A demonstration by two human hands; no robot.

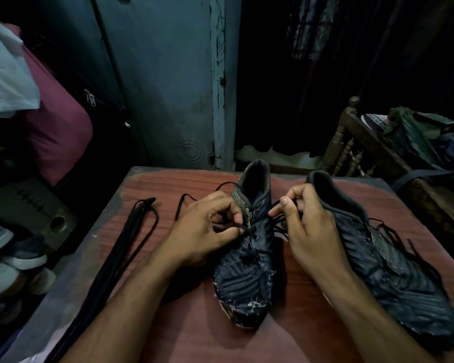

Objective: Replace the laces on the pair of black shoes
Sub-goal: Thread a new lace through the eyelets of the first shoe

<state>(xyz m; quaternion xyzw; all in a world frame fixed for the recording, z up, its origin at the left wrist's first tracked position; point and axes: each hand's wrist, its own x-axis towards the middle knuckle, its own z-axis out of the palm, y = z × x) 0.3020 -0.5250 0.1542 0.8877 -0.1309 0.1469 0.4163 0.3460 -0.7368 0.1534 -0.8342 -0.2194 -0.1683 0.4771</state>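
Two worn black shoes stand on a reddish wooden table (194, 323). The left shoe (244, 284) is in the middle, toe towards me, with a black lace (247, 229) threaded across its eyelets. My left hand (205, 231) pinches that lace at the shoe's left side. My right hand (307, 218) pinches the lace's other end beside the shoe's collar. The right shoe (393, 271) lies at the right, with loose black lace strands (409, 242) hanging over its far side. A bundle of spare black laces (121, 255) lies stretched out on the table's left part.
Several sneakers (8, 260) are piled on the floor at the left under a maroon bag (55, 127). A blue-grey door (168, 87) stands behind the table. A wooden chair (351, 145) with clothes on it is at the right.
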